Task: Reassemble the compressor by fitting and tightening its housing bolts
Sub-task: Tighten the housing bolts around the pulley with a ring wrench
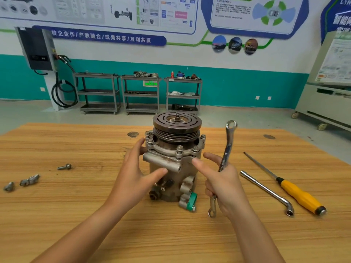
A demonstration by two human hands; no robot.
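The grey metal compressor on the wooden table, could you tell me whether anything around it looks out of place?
Yes: a loose silver bolt and two small metal pieces lie on the wooden table, far left of the grey metal compressor, not yet fitted.

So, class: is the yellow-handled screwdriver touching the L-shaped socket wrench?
Apart. The head view shows bare table between the screwdriver and the socket wrench along their whole length.

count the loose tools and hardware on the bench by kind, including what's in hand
Ring spanner, held in the right hand: 1
L-shaped socket wrench: 1
Yellow-handled screwdriver: 1
Loose bolt: 1
Small loose metal fittings: 2
Total: 6
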